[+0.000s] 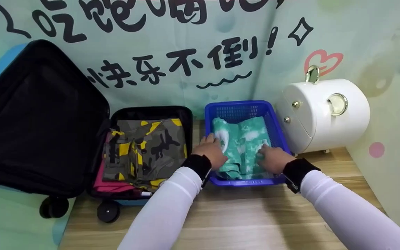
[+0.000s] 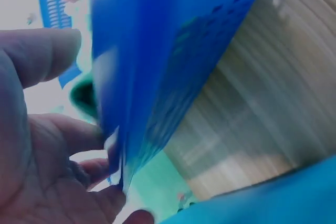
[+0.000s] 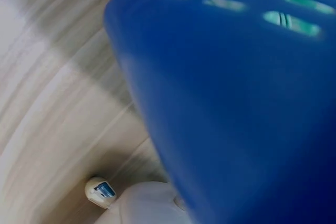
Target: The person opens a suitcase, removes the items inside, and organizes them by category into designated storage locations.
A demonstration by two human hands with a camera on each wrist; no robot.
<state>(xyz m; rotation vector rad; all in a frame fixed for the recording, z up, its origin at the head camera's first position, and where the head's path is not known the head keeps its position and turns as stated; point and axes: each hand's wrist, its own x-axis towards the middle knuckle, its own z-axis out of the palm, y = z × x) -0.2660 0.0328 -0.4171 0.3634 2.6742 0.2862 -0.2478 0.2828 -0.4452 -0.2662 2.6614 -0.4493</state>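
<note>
A folded green-and-white tie-dye garment point(image 1: 243, 146) lies in a blue plastic basket point(image 1: 248, 182). My left hand point(image 1: 211, 152) reaches over the basket's left rim, its fingers spread at the garment's left edge. In the left wrist view the fingers of the left hand point(image 2: 47, 150) are beside the blue basket wall point(image 2: 142, 66), slightly bent. On the opposite side my right hand point(image 1: 275, 159) crosses the right rim and its fingertips touch the garment's right edge; whether they pinch the cloth is hidden. Only the basket's outer wall point(image 3: 220, 87) fills most of the right wrist view.
Left of the basket, an open suitcase point(image 1: 188, 121) holds a folded camouflage garment point(image 1: 161, 142) over pink cloth point(image 1: 111, 185). Its raised lid point(image 1: 40, 114) leans at the far left. A white rounded box point(image 1: 339, 128) with knobs stands close to the basket's right side on the wooden tabletop point(image 1: 234, 218).
</note>
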